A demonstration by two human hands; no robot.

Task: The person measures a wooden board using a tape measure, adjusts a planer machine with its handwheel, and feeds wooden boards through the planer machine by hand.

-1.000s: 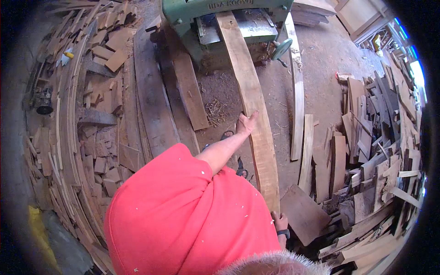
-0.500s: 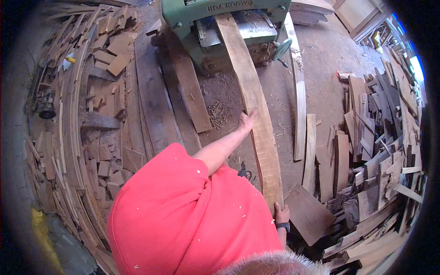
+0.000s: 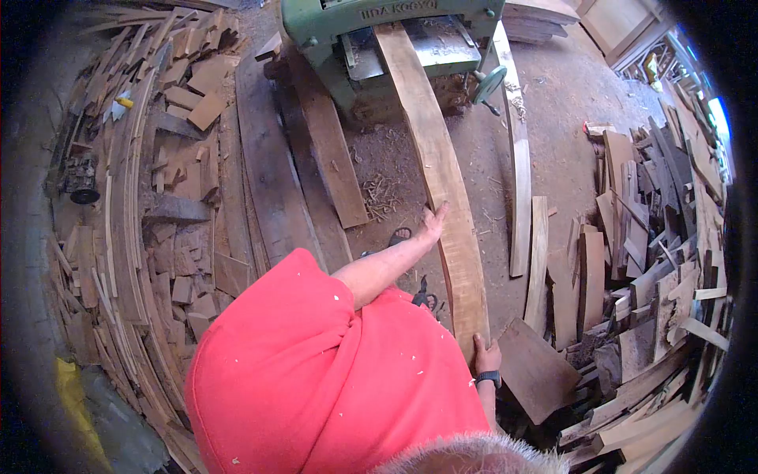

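Observation:
A long wooden plank [image 3: 442,158] runs from the bed of a green thickness planer [image 3: 355,87] back toward my body. My left hand [image 3: 433,223] grips the plank's left edge about midway, thumb on top and the other fingers mostly hidden underneath. Near the close end, my right hand [image 3: 487,357] holds the right edge, its thumb over the upper face and a dark watch on the wrist. The plank's far end is out of sight inside the planer.
A handwheel [image 3: 489,85] sticks out on the planer's right. Boards [image 3: 328,150] lie left of it, and a long pale board [image 3: 519,182] lies right. Offcut piles [image 3: 185,103] line the left side; more scrap wood [image 3: 632,205] crowds the right. Shavings [image 3: 380,197] litter the floor.
My left hand sits slightly nearer my body, and my right hand slightly farther forward. A sandalled foot shows more below the left forearm. Both hands still hold the plank.

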